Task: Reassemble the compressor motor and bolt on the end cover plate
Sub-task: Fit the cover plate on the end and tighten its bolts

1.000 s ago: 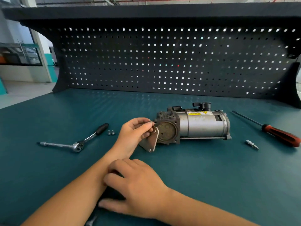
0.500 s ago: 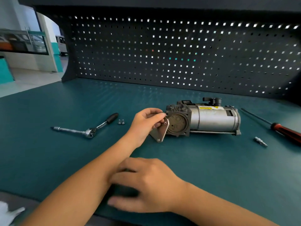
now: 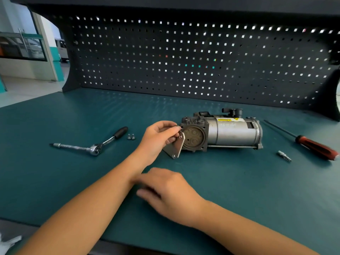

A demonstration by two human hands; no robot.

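The silver compressor motor (image 3: 233, 134) lies on its side on the green bench mat (image 3: 239, 181), its dark open end facing left. My left hand (image 3: 158, 138) pinches the triangular metal end cover plate (image 3: 176, 146) by its top corner. The plate stands on edge just left of the open end, lower corner on the mat. My right hand (image 3: 171, 194) rests palm down on the mat nearer to me, fingers relaxed and blurred. Two small bolts (image 3: 131, 137) sit on the mat beside the ratchet.
A ratchet wrench (image 3: 95, 146) with a black grip lies left of my left hand. A red-handled screwdriver (image 3: 312, 144) and a small bit (image 3: 284, 155) lie right of the motor. A dark pegboard (image 3: 184, 61) backs the bench.
The view has shifted slightly. My right hand has slid a little right over the mat. My left hand keeps the plate beside the motor's open end.
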